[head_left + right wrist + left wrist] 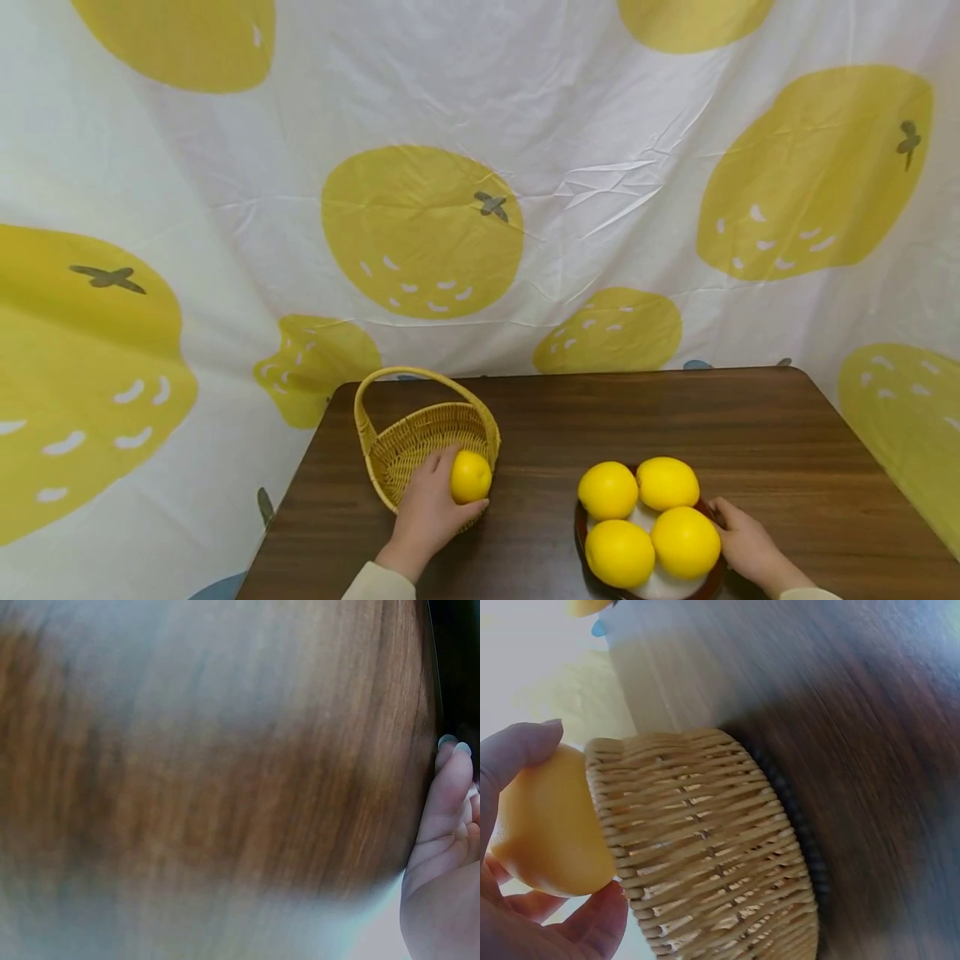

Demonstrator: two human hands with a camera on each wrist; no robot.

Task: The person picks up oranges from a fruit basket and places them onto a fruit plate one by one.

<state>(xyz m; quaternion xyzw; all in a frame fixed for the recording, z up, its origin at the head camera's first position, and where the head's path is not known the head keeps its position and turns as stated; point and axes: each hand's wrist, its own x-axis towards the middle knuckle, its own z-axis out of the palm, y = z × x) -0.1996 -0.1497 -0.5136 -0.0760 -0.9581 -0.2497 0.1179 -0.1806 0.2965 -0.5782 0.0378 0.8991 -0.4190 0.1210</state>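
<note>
In the head view my left hand (432, 507) grips a yellow lemon (471, 477) at the near right side of a wicker basket (386, 458) with a tall arched handle. The left wrist view shows the thumb and fingers around the lemon (551, 825), beside the woven rim of the basket (705, 840). My right hand (752, 543) holds the right rim of a round dark-red tray (581, 529) with a pale inside. Several lemons (620, 554) lie in the tray. In the right wrist view only part of the right hand (446, 847) shows; its hold is mostly hidden.
Basket and tray stand on a dark brown wooden table (540, 433), the basket at left, the tray at near right. Behind the table hangs a white cloth (585, 167) printed with large yellow fruit. The table's back edge lies close to the cloth.
</note>
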